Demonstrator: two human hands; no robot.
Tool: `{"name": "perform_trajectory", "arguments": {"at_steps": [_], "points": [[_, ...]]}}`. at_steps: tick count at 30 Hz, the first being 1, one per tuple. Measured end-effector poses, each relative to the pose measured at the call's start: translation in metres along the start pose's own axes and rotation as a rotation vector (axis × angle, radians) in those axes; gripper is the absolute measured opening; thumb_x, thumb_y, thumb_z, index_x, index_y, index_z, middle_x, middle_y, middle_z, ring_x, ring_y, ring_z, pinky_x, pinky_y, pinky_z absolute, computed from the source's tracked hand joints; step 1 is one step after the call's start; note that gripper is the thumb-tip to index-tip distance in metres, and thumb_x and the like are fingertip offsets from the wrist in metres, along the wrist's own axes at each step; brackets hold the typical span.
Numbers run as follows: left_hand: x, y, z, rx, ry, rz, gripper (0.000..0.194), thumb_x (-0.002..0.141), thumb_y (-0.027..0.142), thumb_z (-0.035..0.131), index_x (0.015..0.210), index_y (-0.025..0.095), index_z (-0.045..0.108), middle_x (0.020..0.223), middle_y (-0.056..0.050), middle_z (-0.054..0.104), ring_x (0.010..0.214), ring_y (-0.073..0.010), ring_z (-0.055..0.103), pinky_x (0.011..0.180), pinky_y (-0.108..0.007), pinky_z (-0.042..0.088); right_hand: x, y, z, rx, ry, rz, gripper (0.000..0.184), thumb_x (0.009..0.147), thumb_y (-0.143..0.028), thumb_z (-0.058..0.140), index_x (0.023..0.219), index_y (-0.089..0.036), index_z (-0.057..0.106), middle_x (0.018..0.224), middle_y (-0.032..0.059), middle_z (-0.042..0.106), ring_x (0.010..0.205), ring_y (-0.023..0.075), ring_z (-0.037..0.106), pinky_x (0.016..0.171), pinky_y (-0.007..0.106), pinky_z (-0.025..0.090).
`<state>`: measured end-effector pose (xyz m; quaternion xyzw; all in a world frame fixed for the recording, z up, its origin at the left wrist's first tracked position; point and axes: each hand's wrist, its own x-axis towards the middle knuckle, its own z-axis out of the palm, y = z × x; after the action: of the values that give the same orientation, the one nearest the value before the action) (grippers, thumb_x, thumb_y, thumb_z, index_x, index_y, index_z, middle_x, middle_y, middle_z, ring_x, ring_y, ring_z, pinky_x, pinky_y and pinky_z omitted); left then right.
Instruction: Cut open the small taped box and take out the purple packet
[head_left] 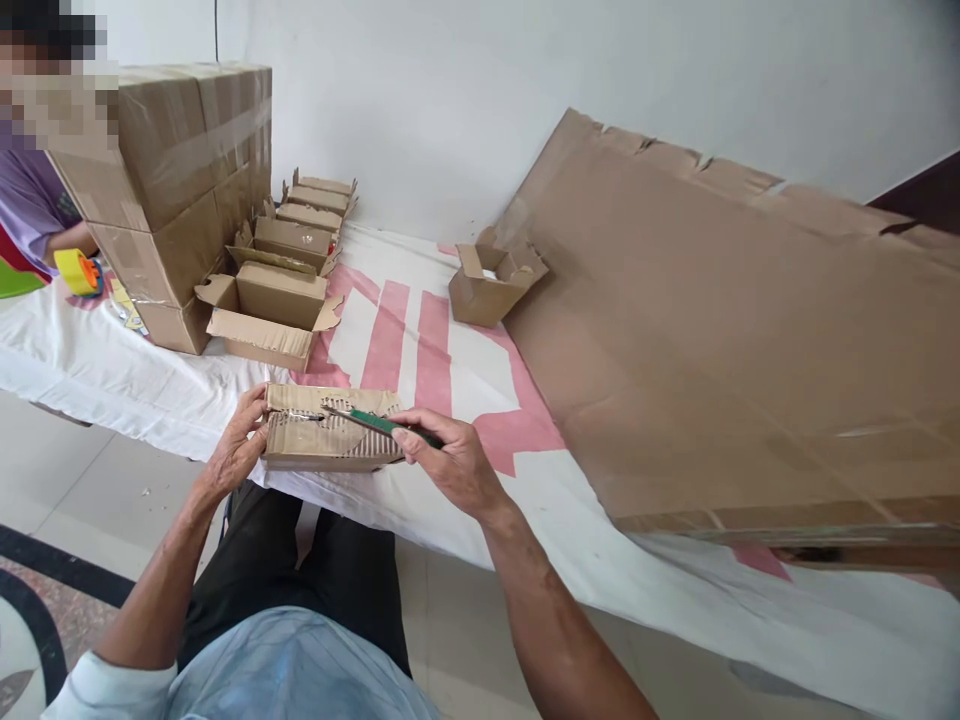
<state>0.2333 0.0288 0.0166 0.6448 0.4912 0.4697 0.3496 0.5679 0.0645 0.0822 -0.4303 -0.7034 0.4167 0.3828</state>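
A small closed cardboard box [300,440] lies at the table's front edge, before my body. Its top has torn patches where the corrugated ribs show, and a strip of tape runs along the middle seam. My left hand [238,440] grips the box's left end, with thumb and fingers pressed against it. In my right hand [454,455] is a green utility knife [373,421], its thin metal tip pointing left over the torn part of the top. Whether the tip touches the cardboard, I cannot tell.
Several open small boxes [262,345] stand in a row at the left, beside a taped stack of cartons [172,190]. Another open box [480,300] sits by a large cardboard sheet [720,350] on the right. Behind the stack, a person [37,195] is near a yellow tape roll [73,272].
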Motion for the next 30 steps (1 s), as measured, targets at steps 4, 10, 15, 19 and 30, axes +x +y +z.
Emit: {"name": "perform_trajectory", "arguments": {"at_steps": [4,10,15,19,30], "points": [[-0.004,-0.001,-0.002,0.003,-0.029,-0.002,0.038,0.111,0.052,0.058,0.134,0.027,0.077,0.172,-0.014,0.050,0.163,-0.0368,0.045,0.116,-0.047,0.060,0.011,-0.015,0.009,-0.046,-0.069,-0.061,0.027,0.098,-0.045,0.075,0.103,-0.021,0.085,0.091,0.0041,0.081,0.079,0.0204,0.070,0.072,0.034,0.056],[-0.009,-0.002,-0.006,0.074,-0.068,0.013,0.044,0.100,0.031,0.063,0.143,0.030,0.074,0.176,-0.011,0.047,0.167,-0.0363,0.040,0.122,-0.051,0.056,0.024,-0.026,0.015,-0.076,-0.171,-0.119,0.023,0.101,-0.039,0.071,0.105,-0.022,0.085,0.097,0.0042,0.083,0.085,0.0208,0.074,0.078,0.034,0.058],[-0.012,-0.002,-0.006,0.076,-0.070,0.020,0.050,0.099,0.030,0.065,0.148,0.031,0.073,0.178,-0.013,0.045,0.167,-0.0367,0.040,0.122,-0.052,0.055,0.033,-0.033,0.020,-0.104,-0.215,-0.141,0.022,0.101,-0.038,0.072,0.106,-0.023,0.086,0.102,0.0051,0.087,0.092,0.0228,0.077,0.082,0.036,0.059],[-0.013,-0.005,-0.007,0.065,-0.071,0.011,0.053,0.098,0.031,0.068,0.151,0.031,0.071,0.179,-0.014,0.043,0.168,-0.0385,0.040,0.121,-0.054,0.056,0.038,-0.038,0.021,-0.133,-0.244,-0.161,0.022,0.101,-0.037,0.071,0.104,-0.022,0.086,0.098,0.0046,0.086,0.086,0.0211,0.075,0.081,0.035,0.058],[-0.014,-0.001,-0.007,0.067,-0.084,0.003,0.058,0.094,0.030,0.072,0.152,0.034,0.073,0.180,-0.011,0.044,0.167,-0.0394,0.041,0.119,-0.051,0.058,0.048,-0.052,0.019,-0.232,-0.322,-0.192,0.019,0.102,-0.033,0.071,0.103,-0.022,0.087,0.094,0.0036,0.084,0.083,0.0199,0.073,0.076,0.033,0.055]]}}
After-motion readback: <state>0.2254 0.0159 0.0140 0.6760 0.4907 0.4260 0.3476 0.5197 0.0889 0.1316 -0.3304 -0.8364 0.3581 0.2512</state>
